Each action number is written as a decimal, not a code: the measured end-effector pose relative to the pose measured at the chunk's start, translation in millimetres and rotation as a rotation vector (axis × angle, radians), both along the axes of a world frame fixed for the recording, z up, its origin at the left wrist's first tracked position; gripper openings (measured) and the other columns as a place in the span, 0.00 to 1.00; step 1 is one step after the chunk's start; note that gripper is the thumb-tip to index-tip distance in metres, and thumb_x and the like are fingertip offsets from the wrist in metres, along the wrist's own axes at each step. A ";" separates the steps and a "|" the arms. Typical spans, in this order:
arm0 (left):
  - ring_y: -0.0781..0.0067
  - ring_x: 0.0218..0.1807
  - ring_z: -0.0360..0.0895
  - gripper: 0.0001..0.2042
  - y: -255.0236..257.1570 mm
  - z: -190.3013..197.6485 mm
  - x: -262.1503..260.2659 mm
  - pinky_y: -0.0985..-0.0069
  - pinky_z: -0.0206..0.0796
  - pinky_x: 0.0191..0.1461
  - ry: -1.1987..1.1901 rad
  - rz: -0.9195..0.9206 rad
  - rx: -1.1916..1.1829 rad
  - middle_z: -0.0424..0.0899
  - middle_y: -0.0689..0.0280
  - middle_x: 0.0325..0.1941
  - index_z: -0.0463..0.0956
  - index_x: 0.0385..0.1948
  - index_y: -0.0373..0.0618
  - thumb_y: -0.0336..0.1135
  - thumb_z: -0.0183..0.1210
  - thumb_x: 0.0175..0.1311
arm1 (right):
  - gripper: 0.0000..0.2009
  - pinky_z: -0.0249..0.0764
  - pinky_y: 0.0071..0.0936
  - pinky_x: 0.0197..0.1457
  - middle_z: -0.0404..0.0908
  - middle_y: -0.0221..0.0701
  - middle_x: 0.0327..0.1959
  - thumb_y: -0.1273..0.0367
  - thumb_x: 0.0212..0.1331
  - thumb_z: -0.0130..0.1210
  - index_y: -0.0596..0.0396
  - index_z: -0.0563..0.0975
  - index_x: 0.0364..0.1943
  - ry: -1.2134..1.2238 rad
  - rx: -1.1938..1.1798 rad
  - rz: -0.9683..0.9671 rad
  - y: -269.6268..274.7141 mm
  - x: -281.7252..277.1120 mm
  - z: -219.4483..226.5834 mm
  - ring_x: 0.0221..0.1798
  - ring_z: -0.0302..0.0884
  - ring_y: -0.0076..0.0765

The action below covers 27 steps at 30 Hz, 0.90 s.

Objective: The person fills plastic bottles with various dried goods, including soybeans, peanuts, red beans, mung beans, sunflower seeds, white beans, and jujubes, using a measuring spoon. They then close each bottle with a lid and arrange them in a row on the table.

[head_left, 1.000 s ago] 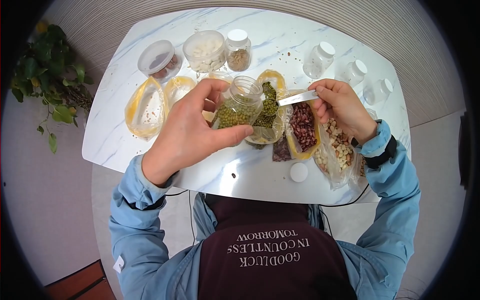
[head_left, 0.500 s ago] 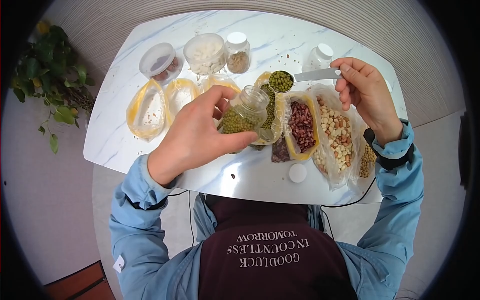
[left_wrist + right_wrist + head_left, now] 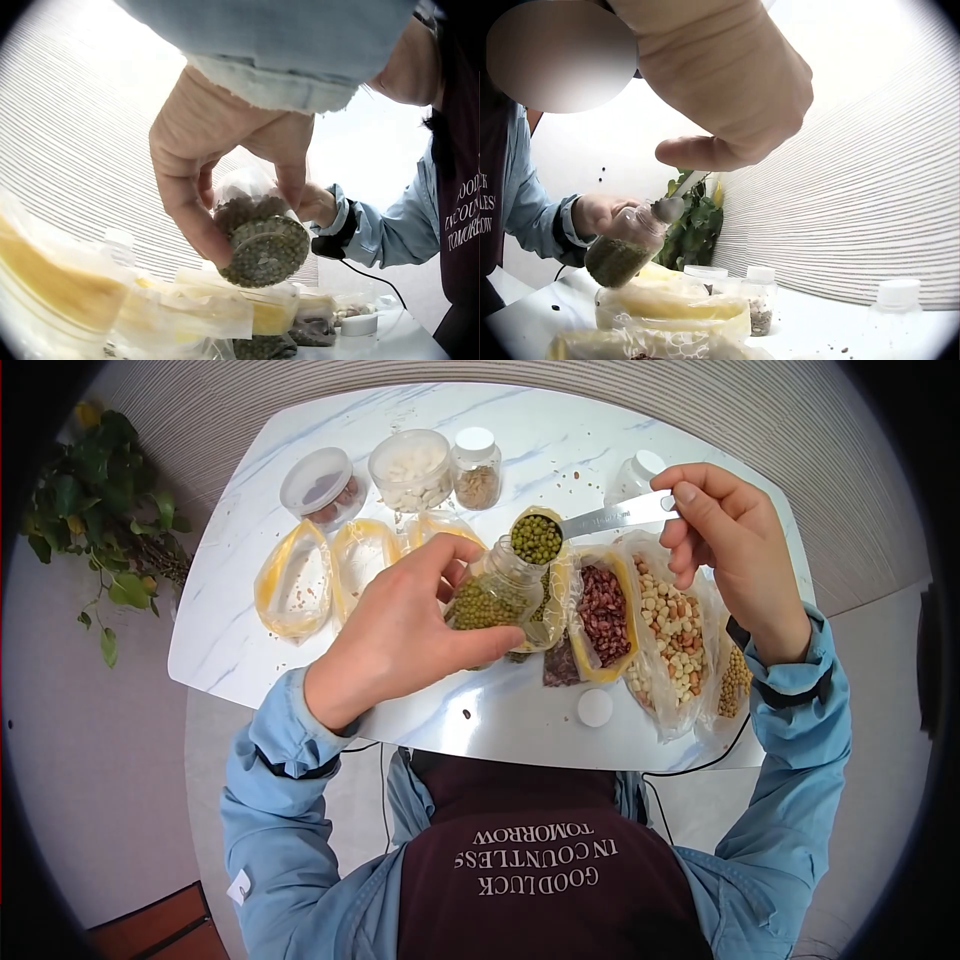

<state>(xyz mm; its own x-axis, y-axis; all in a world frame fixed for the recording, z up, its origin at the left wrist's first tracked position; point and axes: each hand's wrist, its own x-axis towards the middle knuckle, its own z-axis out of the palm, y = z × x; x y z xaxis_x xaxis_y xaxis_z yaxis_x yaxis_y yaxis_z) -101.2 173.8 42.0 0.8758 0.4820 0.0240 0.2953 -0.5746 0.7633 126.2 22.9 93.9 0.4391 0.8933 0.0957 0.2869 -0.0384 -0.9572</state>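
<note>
My left hand (image 3: 395, 630) grips a clear jar (image 3: 487, 600), tilted and partly filled with small green beans, above the table. In the left wrist view the jar's round base (image 3: 266, 253) faces the camera, with thumb and fingers on opposite sides. My right hand (image 3: 735, 550) pinches the end of a metal measuring spoon (image 3: 615, 517). The spoon's bowl is heaped with green beans (image 3: 537, 540) and sits right at the jar's open mouth. In the right wrist view the bowl (image 3: 668, 208) overlaps the jar's neck. Behind the jar, a bag of green beans (image 3: 556, 585) is partly hidden.
To the right lie a bag of dark red beans (image 3: 603, 615) and a bag of pale and brown nuts (image 3: 673, 635). A white lid (image 3: 595, 707) lies near the front edge. Tubs (image 3: 410, 470) and a capped jar (image 3: 476, 468) stand at the back; yellow-rimmed bags (image 3: 292, 582) lie left.
The spoon has come up out of the green bean bag heaped with beans, then moved left to the jar's mouth. The left hand still holds the jar, now tilted further toward the spoon.
</note>
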 end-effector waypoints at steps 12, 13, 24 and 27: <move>0.61 0.40 0.76 0.33 1.1 -7.9 0.9 0.70 0.70 0.39 -0.077 0.019 -0.036 0.76 0.57 0.37 0.68 0.49 0.37 0.47 0.70 0.43 | 0.12 0.72 0.18 0.24 0.78 0.34 0.23 0.83 0.58 0.49 0.62 0.75 0.45 -1.214 0.398 0.181 -20.9 -37.3 7.7 0.21 0.77 0.25; 0.61 0.40 0.76 0.33 1.2 -7.8 0.9 0.70 0.70 0.39 -0.078 0.019 -0.035 0.75 0.57 0.37 0.68 0.49 0.37 0.47 0.70 0.43 | 0.13 0.72 0.20 0.24 0.78 0.35 0.23 0.86 0.56 0.49 0.62 0.76 0.45 -1.248 0.403 0.219 -23.9 -39.7 9.1 0.21 0.77 0.27; 0.73 0.47 0.76 0.29 5.3 -2.7 -6.0 0.80 0.76 0.36 -0.163 0.075 -0.168 0.75 0.62 0.44 0.66 0.51 0.38 0.35 0.69 0.46 | 0.10 0.75 0.26 0.28 0.81 0.39 0.29 0.81 0.56 0.54 0.60 0.77 0.43 -1.164 0.346 0.035 -0.8 -17.4 -17.7 0.27 0.82 0.36; 0.74 0.48 0.76 0.30 6.4 -2.1 -8.2 0.79 0.75 0.40 -0.192 0.104 -0.132 0.75 0.60 0.47 0.65 0.52 0.39 0.35 0.69 0.46 | 0.11 0.76 0.27 0.31 0.81 0.39 0.32 0.80 0.56 0.54 0.59 0.76 0.44 -1.156 0.314 0.115 12.5 -5.1 -43.7 0.30 0.82 0.37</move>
<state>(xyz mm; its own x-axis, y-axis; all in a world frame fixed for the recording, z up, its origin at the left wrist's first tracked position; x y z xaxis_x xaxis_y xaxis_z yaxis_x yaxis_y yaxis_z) -109.4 180.2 39.9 0.8067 0.5796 0.1155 0.1906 -0.4401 0.8775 121.2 35.5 50.2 -0.1305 0.7889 0.6004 0.9680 0.2324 -0.0950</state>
